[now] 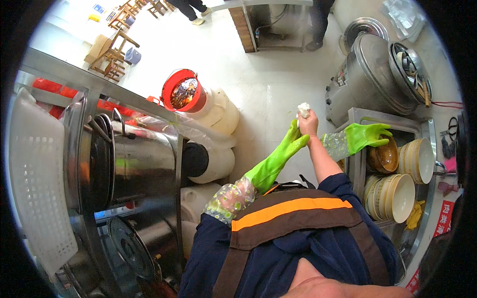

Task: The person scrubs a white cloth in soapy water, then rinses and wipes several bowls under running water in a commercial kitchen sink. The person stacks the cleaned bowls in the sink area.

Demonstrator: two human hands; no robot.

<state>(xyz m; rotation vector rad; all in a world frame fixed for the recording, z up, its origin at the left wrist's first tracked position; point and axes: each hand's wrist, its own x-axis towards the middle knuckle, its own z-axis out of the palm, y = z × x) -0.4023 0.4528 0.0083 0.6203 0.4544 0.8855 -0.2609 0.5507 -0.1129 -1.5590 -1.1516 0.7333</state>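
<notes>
My left hand (288, 145) wears a green rubber glove with a clear, dotted plastic sleeve. Its fingers and thumb are spread, close beside my right hand (308, 122); whether they touch is hard to tell. Bare, my right hand is closed on a crumpled white tissue (304, 109). The other green glove (367, 135) lies empty across the near rim of a metal sink (354, 156). Its fingers rest over a brown bowl (384, 154). Stacks of cream bowls (400, 197) stand tilted on their sides in the sink, beside a yellow cloth (415, 215).
A red bucket (201, 97) of dark liquid sits on a white plastic container (223, 113) at left. A metal rack (98, 83) holds large pots (143, 160) and a white plastic basket (41, 186). Beyond the sink stands a big steel drum (361, 78). Two people's legs (186, 9) (321, 22) show ahead.
</notes>
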